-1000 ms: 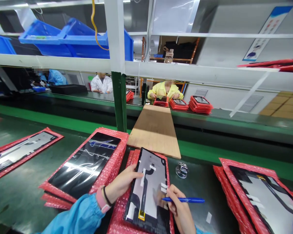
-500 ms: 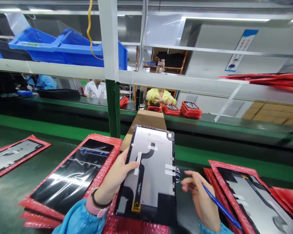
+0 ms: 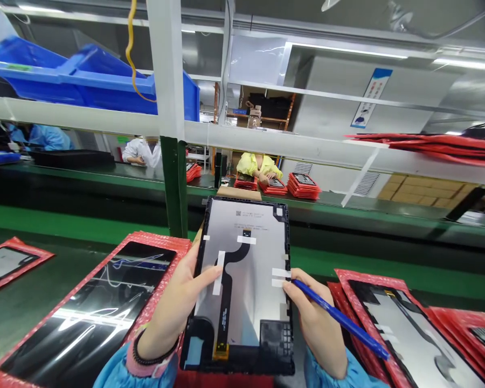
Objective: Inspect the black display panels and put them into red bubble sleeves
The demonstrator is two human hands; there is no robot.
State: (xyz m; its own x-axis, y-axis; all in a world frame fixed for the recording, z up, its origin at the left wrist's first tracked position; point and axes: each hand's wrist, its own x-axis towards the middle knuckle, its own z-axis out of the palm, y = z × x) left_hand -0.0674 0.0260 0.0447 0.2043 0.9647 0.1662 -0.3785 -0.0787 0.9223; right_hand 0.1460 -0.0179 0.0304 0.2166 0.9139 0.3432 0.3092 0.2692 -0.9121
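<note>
My left hand point(image 3: 178, 302) grips the left edge of a tablet screen panel point(image 3: 250, 291), its thumb on the silver back beside a white tape strip. The panel is tilted up facing me; a black ribbon cable point(image 3: 225, 302) runs down its back. My right hand point(image 3: 317, 318) is closed on a blue pen point(image 3: 339, 318), which points down to the right. Its thumb and fingers also pinch the panel's right edge by two white tape strips. Left of my left hand, a glossy black screen point(image 3: 101, 302) lies on red bubble wrap bags point(image 3: 181, 243).
More panels lie on red bags to the right point(image 3: 412, 323) and far left point(image 3: 8, 264) of the dark bench. Ahead, a green-and-white post point(image 3: 173, 183) and a shelf rail point(image 3: 267, 134) cross the view. Blue bins point(image 3: 97, 81) sit on the shelf. Co-workers sit behind, one in yellow point(image 3: 250, 164).
My right hand has moved left to the panel's right edge and now touches it, keeping the pen. The panel has tilted more upright, and the view has swung slightly right.
</note>
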